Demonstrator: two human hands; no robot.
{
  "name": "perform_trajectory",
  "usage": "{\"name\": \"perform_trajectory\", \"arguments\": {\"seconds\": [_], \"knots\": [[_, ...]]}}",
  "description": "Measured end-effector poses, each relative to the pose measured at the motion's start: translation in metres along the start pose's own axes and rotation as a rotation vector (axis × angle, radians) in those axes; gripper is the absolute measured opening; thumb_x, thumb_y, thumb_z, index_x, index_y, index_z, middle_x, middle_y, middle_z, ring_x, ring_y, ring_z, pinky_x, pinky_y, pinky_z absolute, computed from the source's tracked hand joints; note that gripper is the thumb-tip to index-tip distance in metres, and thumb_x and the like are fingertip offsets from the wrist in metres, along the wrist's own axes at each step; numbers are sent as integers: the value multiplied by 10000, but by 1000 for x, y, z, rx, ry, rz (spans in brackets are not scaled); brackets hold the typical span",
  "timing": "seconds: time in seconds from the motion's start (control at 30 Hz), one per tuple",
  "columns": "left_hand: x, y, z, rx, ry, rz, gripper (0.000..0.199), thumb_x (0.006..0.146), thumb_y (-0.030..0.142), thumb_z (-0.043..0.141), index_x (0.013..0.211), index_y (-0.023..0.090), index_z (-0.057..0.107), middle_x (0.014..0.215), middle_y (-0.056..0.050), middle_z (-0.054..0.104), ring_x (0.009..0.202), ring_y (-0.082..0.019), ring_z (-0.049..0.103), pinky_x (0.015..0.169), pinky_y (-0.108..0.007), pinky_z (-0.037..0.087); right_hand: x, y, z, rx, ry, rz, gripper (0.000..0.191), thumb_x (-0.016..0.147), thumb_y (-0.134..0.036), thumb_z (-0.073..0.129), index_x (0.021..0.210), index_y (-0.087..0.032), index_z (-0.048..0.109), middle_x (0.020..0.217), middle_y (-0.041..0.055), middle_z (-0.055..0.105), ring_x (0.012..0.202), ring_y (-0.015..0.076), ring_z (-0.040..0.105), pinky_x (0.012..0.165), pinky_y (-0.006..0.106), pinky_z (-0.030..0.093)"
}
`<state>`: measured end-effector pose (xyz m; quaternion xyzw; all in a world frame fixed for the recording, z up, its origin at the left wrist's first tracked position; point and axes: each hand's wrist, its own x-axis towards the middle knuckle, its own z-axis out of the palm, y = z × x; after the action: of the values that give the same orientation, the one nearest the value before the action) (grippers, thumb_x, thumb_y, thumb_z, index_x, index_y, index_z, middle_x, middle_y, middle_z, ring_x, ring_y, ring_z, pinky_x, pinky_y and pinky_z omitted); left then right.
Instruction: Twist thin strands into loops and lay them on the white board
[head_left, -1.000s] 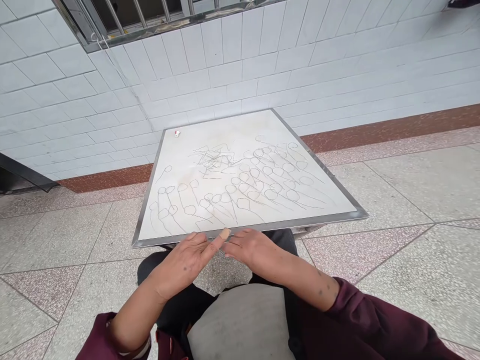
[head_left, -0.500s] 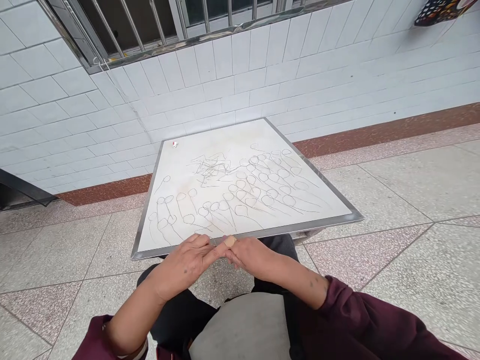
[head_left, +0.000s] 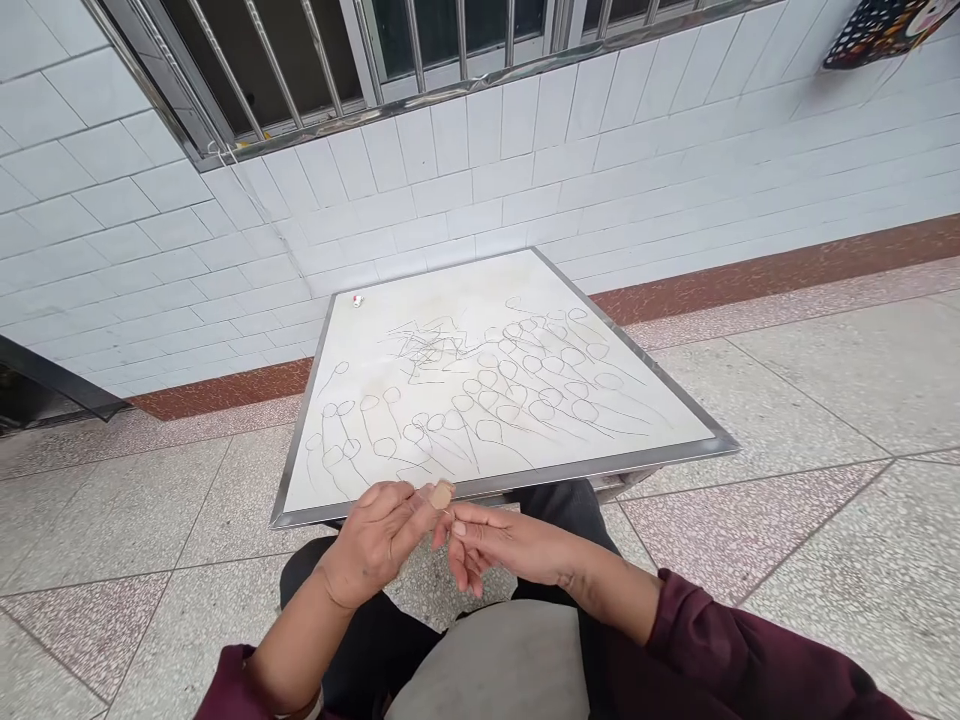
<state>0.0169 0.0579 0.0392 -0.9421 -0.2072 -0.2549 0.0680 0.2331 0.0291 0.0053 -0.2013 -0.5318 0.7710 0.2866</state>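
Observation:
In front of me is a white table (head_left: 442, 285) with a metal rim, covered in thin dark wire-like strands. Many of these looped strands (head_left: 551, 400), each a ring with a long tail, lie over its right and near parts. Toward the far middle rests a tangled pile of loose strands (head_left: 431, 345). My left hand (head_left: 375, 540), a tan plaster on its thumb, is closed at the near edge, pinching a fine strand (head_left: 448, 512) that barely shows. My right hand (head_left: 510, 545) meets it, thumb and index finger pinched on the same strand, other fingers curled below.
A small white and red object (head_left: 358, 301) sits at the table's far left corner. Behind stand a tiled wall (head_left: 420, 225) and a barred window (head_left: 450, 50). A patterned bag (head_left: 877, 35) hangs at upper right. My knees are under the near edge.
Both hands have drawn slightly down from the table's edge. My right hand has turned so its thumb and lower fingers show, and its fingertips have come away from the left thumb.

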Motion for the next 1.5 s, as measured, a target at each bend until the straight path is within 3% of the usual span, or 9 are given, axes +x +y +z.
{"name": "perform_trajectory", "arguments": {"seconds": [0.07,0.17,0.37,0.57,0.7,0.93,1.23,1.37,1.5], "knots": [[-2,9,15,-251,222,-214,729,902,26,482,1495,341,199,1109,-49,696,990,-174,604,857,-353,491,2,5,9,105,30,-38,346,982,-488,405,1037,-169,527,726,4,606,576,95,556,586,235,434],[4,30,30,-421,332,-434,690,944,79,404,1520,257,69,1119,-100,697,1107,-200,593,976,-452,452,5,7,18,47,71,-127,331,963,-501,447,982,-178,517,706,-12,590,600,105,554,641,266,459],[21,58,23,-1351,636,-916,765,888,218,590,1501,340,148,1105,-53,681,1262,-242,529,1092,-483,351,9,10,20,-263,231,-290,336,996,-477,357,925,-185,506,715,-4,598,658,122,563,700,300,479],[23,57,26,-1376,771,-1148,694,835,260,677,1425,390,338,1048,1,565,1119,-189,607,992,-377,446,13,21,19,-414,345,-357,305,1015,-419,332,944,-198,531,739,2,645,684,129,616,699,290,501],[19,55,29,-1227,854,-1302,714,787,254,730,1410,296,386,913,13,597,919,-113,612,922,-289,450,10,24,10,-799,508,-462,260,1017,-341,353,1020,-216,581,772,15,683,742,152,623,716,295,488],[20,64,19,-1265,631,-1239,698,806,283,709,1416,278,369,1018,-37,699,951,-160,642,909,-319,474,6,19,3,-1230,513,-490,272,1011,-240,320,1023,-193,588,769,41,662,684,168,550,668,304,429],[13,64,23,-1217,523,-1223,609,827,311,679,1376,292,417,972,-36,714,934,-185,666,710,-259,517,1,13,3,-396,244,-31,420,982,-509,372,892,-201,642,536,-60,376,505,100,379,522,229,344],[14,64,23,-1195,567,-1283,592,801,311,705,1338,254,463,843,-14,708,856,-184,676,652,-252,507,0,12,3,-450,186,9,405,979,-501,385,911,-204,653,562,-48,463,529,102,427,549,238,358],[15,65,23,-1191,589,-1283,576,798,301,710,1325,244,485,769,12,687,746,-151,653,627,-237,490,4,11,2,-450,347,-103,296,924,-476,523,1034,-209,587,779,-10,599,666,118,511,644,263,423]]}}
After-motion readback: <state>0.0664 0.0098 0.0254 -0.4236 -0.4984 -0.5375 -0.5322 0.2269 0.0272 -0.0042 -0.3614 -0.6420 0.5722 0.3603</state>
